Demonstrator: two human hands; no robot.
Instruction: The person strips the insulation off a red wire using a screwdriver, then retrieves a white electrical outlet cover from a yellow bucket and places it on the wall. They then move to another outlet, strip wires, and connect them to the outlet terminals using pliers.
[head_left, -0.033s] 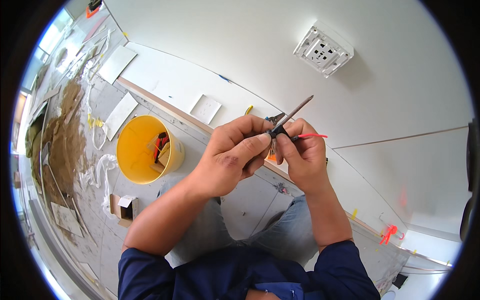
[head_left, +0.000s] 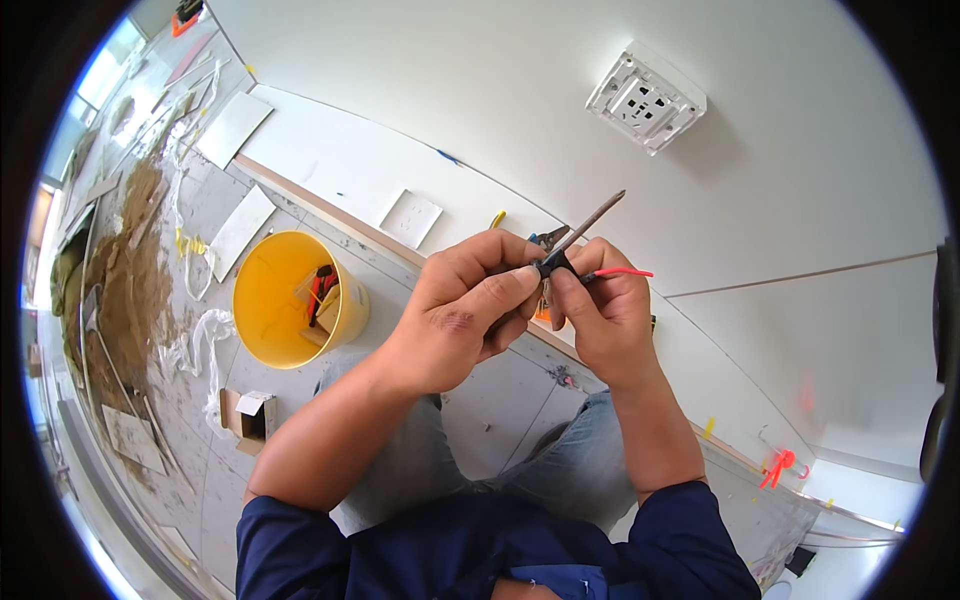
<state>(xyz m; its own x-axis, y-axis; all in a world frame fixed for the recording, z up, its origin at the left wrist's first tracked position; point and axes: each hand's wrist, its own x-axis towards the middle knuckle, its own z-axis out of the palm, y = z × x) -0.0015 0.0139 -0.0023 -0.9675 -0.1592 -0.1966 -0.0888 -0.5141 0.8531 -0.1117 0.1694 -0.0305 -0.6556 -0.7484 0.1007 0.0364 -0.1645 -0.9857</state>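
Observation:
My two hands meet in front of a white wall, above my knees in blue jeans. My left hand [head_left: 465,310] pinches a short black wrapped section [head_left: 555,265] of a wire between thumb and forefinger. My right hand [head_left: 600,310] grips the same wire from the other side. A thin grey-brown wire end [head_left: 597,213] sticks up to the right out of the black section. A red wire end [head_left: 625,272] pokes out sideways past my right fingers. The tip of a pair of pliers [head_left: 548,238] shows just behind my fingers.
A white socket plate [head_left: 645,97] is mounted on the wall above. On the floor to the left stand a yellow bucket [head_left: 262,300] holding red-handled tools [head_left: 322,285] and a small cardboard box [head_left: 250,412]. White panels [head_left: 412,217] and a sand heap [head_left: 130,260] also lie there.

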